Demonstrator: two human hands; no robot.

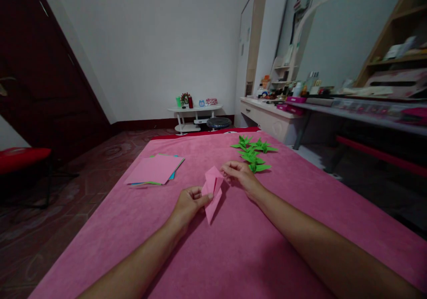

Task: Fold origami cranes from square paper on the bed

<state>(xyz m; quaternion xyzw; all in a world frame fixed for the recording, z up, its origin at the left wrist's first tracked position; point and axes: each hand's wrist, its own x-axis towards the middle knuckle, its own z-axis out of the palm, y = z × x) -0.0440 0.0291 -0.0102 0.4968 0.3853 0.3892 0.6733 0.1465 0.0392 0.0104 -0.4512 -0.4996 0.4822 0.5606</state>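
Mid-frame, the left hand [188, 204] pinches the folded paper [210, 184] between thumb and fingers. The right hand [241, 174] has its fingertips at the paper's upper right edge; whether they grip, I cannot tell. Sheets [155, 169] lie left of centre, green origami [251, 157] right of centre

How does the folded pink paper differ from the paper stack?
The folded pink paper is narrow and pointed; the paper stack is flat and wider. The left hand holds the folded pink paper; the paper stack rests on the pink cloth. The folded pink paper shows only pink; the paper stack has blue and green edges. Both show pink.
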